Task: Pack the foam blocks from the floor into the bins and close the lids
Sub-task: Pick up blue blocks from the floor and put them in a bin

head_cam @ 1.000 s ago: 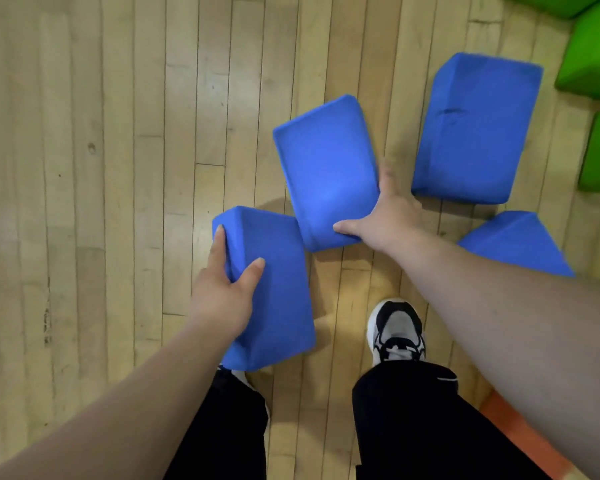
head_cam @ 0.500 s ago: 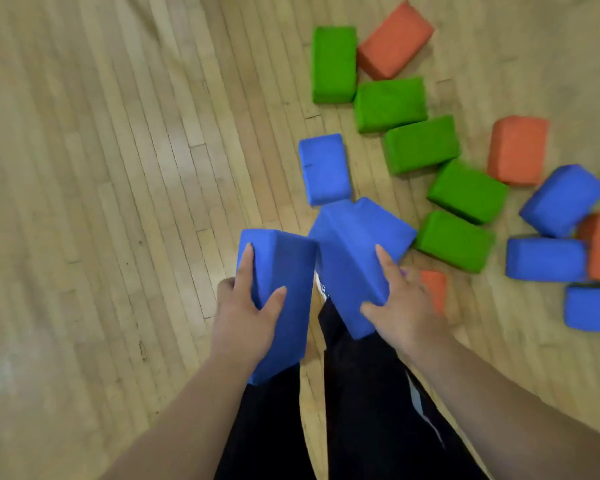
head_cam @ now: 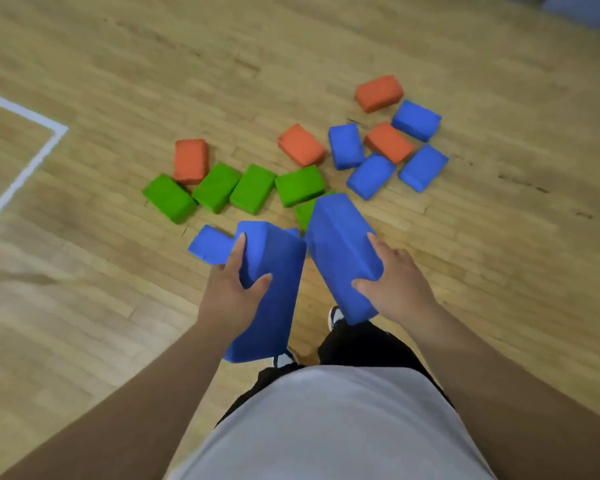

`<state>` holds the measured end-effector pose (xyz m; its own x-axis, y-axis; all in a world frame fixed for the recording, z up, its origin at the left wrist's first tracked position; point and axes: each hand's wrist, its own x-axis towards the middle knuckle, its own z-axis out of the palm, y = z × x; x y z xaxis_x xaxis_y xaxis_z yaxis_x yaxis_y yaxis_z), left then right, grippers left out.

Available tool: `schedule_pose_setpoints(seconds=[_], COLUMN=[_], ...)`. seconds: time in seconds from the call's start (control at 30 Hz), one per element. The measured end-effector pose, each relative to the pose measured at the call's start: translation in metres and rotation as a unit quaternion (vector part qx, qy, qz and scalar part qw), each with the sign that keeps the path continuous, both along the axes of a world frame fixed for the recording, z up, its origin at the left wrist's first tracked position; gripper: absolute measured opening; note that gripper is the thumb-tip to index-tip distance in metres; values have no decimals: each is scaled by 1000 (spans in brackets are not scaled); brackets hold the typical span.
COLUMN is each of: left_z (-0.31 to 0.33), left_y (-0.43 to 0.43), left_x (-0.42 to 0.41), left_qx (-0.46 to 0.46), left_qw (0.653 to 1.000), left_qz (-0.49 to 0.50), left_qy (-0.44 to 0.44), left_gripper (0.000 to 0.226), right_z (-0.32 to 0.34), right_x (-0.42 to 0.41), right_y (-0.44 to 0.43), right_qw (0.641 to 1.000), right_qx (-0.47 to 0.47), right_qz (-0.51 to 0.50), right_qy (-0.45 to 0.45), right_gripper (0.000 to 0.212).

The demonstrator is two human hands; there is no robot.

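My left hand (head_cam: 231, 292) grips a blue foam block (head_cam: 274, 296) held above the floor, thumb on its top face and fingers along its left side. My right hand (head_cam: 394, 284) grips a second blue foam block (head_cam: 340, 247), raised and tilted beside the first. Under them on the wooden floor lies another blue block (head_cam: 209, 244), partly hidden. Farther out lie several green blocks (head_cam: 253, 188), several orange blocks (head_cam: 300, 145) and several more blue blocks (head_cam: 371, 174). No bin is in view.
A white painted line (head_cam: 25, 168) bends across the floor at the left. A pale grey-blue object (head_cam: 582, 8) shows at the top right corner. My legs and one shoe (head_cam: 335, 317) stand below the held blocks.
I have stood up with both blue blocks lifted off the floor. The view has risen and swung, so the whole scatter of blocks now lies ahead of me.
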<state>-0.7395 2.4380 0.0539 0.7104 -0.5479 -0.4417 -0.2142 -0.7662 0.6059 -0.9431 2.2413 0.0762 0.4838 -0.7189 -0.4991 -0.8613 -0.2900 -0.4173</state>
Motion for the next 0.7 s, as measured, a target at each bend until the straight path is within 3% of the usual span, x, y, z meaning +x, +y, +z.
schedule_pose_setpoints(seconds=[0.37,0.7], left_z=[17,44], left_y=[-194,-389], left_x=[-114,-256], left_qx=[-48,-99], left_qw=[973,962], left_qz=[-224,-250], left_qy=[-1,40], left_gripper=[86,86], right_z=[16,37], right_x=[-184,-335], right_y=[-80,-240], right_qw=[964,949], right_qx=[5,-20], right_qz=[-265,-313], right_qy=[-26,-35], right_gripper=[86,88])
